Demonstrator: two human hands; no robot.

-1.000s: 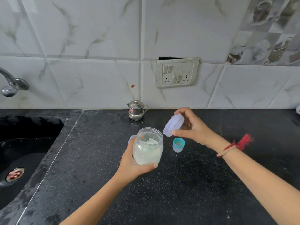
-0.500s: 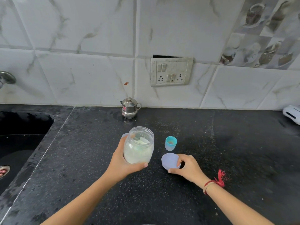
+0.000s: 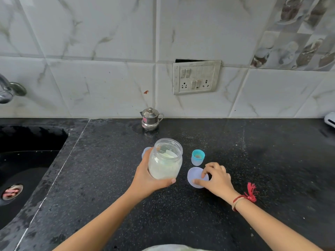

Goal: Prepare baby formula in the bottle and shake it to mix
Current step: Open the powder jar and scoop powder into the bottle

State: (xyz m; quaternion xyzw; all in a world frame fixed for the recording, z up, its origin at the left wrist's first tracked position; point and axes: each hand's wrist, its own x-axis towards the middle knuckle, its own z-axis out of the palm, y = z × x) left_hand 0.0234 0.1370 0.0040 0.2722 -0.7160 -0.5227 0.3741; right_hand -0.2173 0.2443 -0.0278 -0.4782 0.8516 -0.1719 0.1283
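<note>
Mid-counter, clear of edges: left hand grips jar, right hand perhaps pinches lid.

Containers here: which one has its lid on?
The steel pot by the wall; its knobbed lid is on. The clear jar in the left hand and the blue cup are open.

Marbled white wall tiles back a black speckled countertop; seemingly a sink at left.

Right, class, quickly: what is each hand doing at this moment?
Left hand: grips the open jar.
Right hand: pinches the lid on the counter.
</note>
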